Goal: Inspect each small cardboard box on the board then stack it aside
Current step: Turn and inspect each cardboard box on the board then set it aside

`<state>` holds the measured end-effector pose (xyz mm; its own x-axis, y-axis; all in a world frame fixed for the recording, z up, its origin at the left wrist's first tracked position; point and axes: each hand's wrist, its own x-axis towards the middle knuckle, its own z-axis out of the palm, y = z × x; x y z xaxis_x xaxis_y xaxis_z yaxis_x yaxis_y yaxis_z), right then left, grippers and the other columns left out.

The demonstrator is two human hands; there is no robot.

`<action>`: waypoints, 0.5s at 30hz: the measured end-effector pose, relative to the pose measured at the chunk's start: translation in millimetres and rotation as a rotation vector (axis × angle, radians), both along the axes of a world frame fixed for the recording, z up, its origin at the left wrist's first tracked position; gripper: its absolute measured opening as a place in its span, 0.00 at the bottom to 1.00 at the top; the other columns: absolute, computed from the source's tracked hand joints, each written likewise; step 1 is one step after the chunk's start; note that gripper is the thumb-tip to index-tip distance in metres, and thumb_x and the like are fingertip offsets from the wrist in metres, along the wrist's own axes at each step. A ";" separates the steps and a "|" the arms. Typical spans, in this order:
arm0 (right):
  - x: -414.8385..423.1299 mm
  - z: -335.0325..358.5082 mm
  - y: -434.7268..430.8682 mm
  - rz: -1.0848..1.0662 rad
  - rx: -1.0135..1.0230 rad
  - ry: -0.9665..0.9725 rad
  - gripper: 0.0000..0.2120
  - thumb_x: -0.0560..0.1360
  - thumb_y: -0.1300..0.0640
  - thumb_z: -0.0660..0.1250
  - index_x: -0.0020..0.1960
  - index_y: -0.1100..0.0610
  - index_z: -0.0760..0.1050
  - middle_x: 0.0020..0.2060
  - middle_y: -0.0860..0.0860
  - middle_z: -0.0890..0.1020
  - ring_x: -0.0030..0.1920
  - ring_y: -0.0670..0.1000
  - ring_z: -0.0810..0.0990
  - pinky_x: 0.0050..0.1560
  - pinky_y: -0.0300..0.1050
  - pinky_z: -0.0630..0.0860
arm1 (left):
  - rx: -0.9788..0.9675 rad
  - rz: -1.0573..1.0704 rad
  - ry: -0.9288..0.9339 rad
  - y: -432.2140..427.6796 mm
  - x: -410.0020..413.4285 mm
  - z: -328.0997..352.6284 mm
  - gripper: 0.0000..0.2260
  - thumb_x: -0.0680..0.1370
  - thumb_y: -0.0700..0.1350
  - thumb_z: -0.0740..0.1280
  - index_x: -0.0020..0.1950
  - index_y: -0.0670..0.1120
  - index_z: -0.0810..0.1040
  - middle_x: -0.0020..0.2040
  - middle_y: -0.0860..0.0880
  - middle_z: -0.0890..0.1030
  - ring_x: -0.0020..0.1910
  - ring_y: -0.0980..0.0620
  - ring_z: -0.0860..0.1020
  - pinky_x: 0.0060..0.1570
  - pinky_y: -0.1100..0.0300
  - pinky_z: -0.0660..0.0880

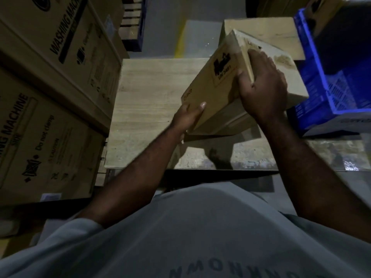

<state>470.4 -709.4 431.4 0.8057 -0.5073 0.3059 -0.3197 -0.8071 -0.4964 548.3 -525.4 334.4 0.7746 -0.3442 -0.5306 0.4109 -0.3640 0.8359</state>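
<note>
Box [210, 91], one; left hand [188, 116], right hand [263, 91]

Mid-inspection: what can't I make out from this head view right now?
All in the head view:
- Underside and far faces of the small cardboard box: turned away, partly covered by the right hand.
- Fingers of the left hand: hidden under the box.
- Label text on the box: blurred in dim light.
- Contents of the blue crate: dark, cut off by the right edge.
- Part of the board behind the box: hidden by it.
</note>
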 end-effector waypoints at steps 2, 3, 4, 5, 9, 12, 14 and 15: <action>-3.9 -0.6 -9.4 0.002 0.037 -0.040 0.29 0.81 0.40 0.56 0.78 0.51 0.68 0.74 0.51 0.75 0.73 0.53 0.73 0.72 0.62 0.69 | -0.024 0.059 0.156 1.0 -1.1 -7.9 0.35 0.74 0.64 0.74 0.74 0.46 0.71 0.62 0.49 0.80 0.59 0.46 0.80 0.41 0.62 0.79; -6.2 -0.9 -13.9 0.007 0.057 -0.059 0.29 0.81 0.40 0.56 0.78 0.51 0.68 0.72 0.50 0.76 0.71 0.52 0.74 0.70 0.61 0.72 | -0.033 0.084 0.221 1.7 -2.4 -9.1 0.31 0.76 0.62 0.74 0.70 0.46 0.71 0.57 0.48 0.80 0.52 0.47 0.80 0.32 0.65 0.77; -8.7 -1.8 -18.3 0.013 0.076 -0.082 0.28 0.81 0.41 0.57 0.77 0.50 0.69 0.71 0.49 0.77 0.69 0.51 0.76 0.68 0.61 0.74 | -0.049 0.089 0.262 1.9 -4.1 -9.6 0.28 0.76 0.61 0.74 0.68 0.45 0.73 0.53 0.48 0.81 0.50 0.48 0.80 0.29 0.64 0.77; -11.2 -2.2 -22.4 0.016 0.093 -0.107 0.26 0.81 0.41 0.57 0.77 0.50 0.70 0.69 0.48 0.78 0.66 0.50 0.77 0.65 0.61 0.76 | -0.069 0.089 0.298 1.4 -4.5 -10.8 0.27 0.76 0.60 0.74 0.67 0.45 0.74 0.53 0.48 0.82 0.52 0.47 0.81 0.34 0.62 0.79; -18.4 0.3 -34.2 -0.026 0.174 -0.152 0.24 0.82 0.43 0.59 0.76 0.47 0.70 0.67 0.46 0.79 0.63 0.45 0.78 0.63 0.53 0.78 | -0.164 0.117 0.397 -2.8 -4.5 -15.6 0.21 0.75 0.55 0.77 0.62 0.46 0.80 0.47 0.48 0.87 0.53 0.47 0.84 0.58 0.49 0.81; -22.0 2.1 -47.7 -0.037 0.255 -0.158 0.25 0.82 0.43 0.60 0.78 0.45 0.71 0.68 0.45 0.79 0.64 0.43 0.78 0.63 0.49 0.79 | -0.237 0.138 0.362 -7.7 -5.3 -15.6 0.18 0.75 0.49 0.78 0.60 0.42 0.80 0.48 0.45 0.88 0.52 0.45 0.85 0.55 0.47 0.83; -26.1 1.8 -58.5 -0.034 0.326 -0.162 0.25 0.82 0.43 0.60 0.79 0.45 0.70 0.68 0.45 0.80 0.63 0.42 0.80 0.61 0.45 0.80 | -0.260 0.174 0.299 -9.9 -8.4 -12.5 0.24 0.72 0.50 0.80 0.62 0.42 0.78 0.55 0.43 0.86 0.55 0.45 0.85 0.52 0.48 0.84; -29.3 1.3 -62.3 -0.033 0.380 -0.162 0.25 0.83 0.44 0.61 0.79 0.46 0.70 0.68 0.46 0.80 0.62 0.40 0.80 0.59 0.41 0.81 | -0.283 0.213 0.273 -10.1 -9.3 -10.2 0.27 0.70 0.50 0.82 0.63 0.42 0.75 0.59 0.42 0.84 0.56 0.44 0.84 0.52 0.45 0.84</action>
<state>441.1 -771.7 432.6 0.7438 -0.6334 0.2134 -0.2360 -0.5475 -0.8028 539.0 -535.6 324.1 0.6883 -0.3532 -0.6336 0.6717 -0.0195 0.7406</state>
